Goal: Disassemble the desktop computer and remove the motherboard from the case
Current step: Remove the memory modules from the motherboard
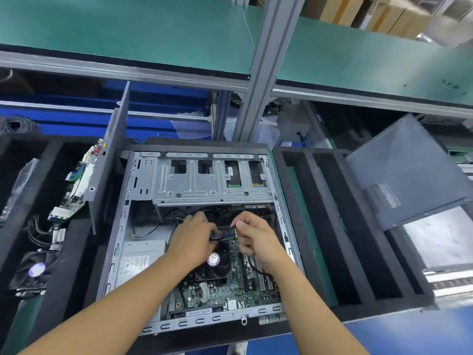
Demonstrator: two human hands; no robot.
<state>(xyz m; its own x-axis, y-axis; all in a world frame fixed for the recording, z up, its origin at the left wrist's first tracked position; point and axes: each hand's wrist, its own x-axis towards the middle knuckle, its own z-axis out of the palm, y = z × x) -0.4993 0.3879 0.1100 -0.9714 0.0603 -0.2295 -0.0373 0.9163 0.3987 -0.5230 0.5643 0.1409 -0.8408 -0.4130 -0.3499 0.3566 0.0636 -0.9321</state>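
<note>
Motherboard (245, 290): green, flat and face up on the floor of the case, in its lower right part, just below the middle of the frame. Hands and forearms cover much of it, so its long side cannot be told.
Case (122, 226): open and lying on its side at the centre of the frame, with its long axis running from the bottom edge toward the top.
Inside the case: a black fan (217, 265) with a round purple label sits on the motherboard. A grey power supply (139, 262) fills the lower left part. A metal drive cage (204, 180) spans the far end.
Left hand (192, 239): reaches in from the lower left, back of the hand up, fingers curled round a blue and black plug (216, 236) just above the fan.
Right hand (256, 237): comes in from the lower right, thumb and forefinger pinching the end of a black cable (256, 269) that loops under the wrist over the motherboard. Its fingertips are near the left hand's, not touching.
Left tray (51, 155): black foam at the left of the frame. It holds a circuit board (76, 185) stood against an upright grey panel (112, 155), black wires (38, 231) and a loose fan (35, 271).
Right tray (330, 226): black foam with long slots, right of the case. A grey side panel (401, 170) with a perforated patch leans at its far right.
Shelf (128, 29): green, across the top of the frame, with a grey metal post (258, 73) in front.
</note>
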